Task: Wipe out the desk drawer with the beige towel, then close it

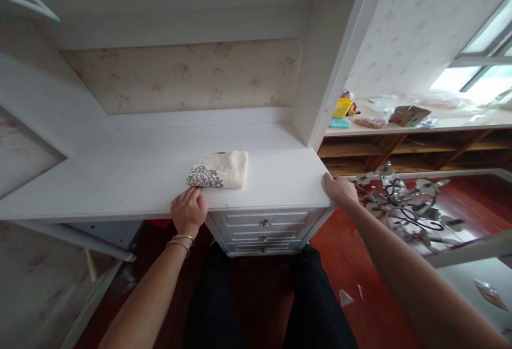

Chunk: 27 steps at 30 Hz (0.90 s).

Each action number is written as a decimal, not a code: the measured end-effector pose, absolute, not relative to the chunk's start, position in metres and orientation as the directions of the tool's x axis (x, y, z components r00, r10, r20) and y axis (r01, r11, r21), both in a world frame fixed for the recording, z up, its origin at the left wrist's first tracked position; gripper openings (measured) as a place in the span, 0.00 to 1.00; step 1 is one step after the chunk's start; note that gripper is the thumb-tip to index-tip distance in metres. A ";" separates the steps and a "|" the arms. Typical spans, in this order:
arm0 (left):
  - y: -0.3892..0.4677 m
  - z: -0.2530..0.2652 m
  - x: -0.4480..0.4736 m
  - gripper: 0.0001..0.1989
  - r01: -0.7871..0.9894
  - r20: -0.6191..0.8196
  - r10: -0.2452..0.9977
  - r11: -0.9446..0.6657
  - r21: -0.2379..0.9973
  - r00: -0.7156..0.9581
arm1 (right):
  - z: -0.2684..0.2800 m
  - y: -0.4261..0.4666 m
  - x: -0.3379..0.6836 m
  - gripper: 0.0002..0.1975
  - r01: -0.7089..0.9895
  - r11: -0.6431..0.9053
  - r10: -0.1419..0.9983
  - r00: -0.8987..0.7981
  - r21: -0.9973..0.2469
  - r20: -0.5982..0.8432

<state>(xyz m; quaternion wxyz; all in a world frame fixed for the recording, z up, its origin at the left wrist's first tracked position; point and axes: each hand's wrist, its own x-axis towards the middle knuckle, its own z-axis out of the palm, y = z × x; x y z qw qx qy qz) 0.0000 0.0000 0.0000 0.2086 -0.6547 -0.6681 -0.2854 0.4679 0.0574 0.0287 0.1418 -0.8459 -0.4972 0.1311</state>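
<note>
A folded cream cloth (230, 170) with a grey scroll pattern lies on the white desk (132, 173), close to its front edge. My left hand (189, 209), with bangles at the wrist, rests over that edge. Its fingers lie flat on the top, their tips at the cloth's lower left corner; whether they touch the cloth I cannot tell. At the desk's right front corner, my right hand (341, 190) is wrapped round the edge, some of its fingers hidden. Between the hands, below the desktop, is a white drawer unit (264, 231) with small metal knobs, its drawers closed.
A white hutch panel (324, 66) rises at the desk's right rear. Beyond it, a low wooden shelf (448, 119) carries a yellow container (343, 108), a cardboard box (410, 116) and plastic bags. A chandelier (408, 194) stands on the red floor near my right arm.
</note>
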 end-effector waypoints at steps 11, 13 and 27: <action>0.000 0.001 0.000 0.17 0.995 0.657 0.752 -0.015 0.099 -0.054 | 0.027 0.055 0.467 0.31 0.801 -0.453 0.877 0.479 -0.391 -0.034; 0.000 0.002 0.000 0.17 0.996 0.660 0.750 -0.018 0.092 -0.047 | 0.027 0.054 0.467 0.30 0.797 -0.450 0.872 0.490 -0.404 -0.005; -0.001 0.003 0.001 0.16 0.994 0.643 0.764 -0.014 0.112 -0.062 | -0.005 -0.079 0.326 0.17 0.821 0.541 0.841 -0.523 -0.184 0.137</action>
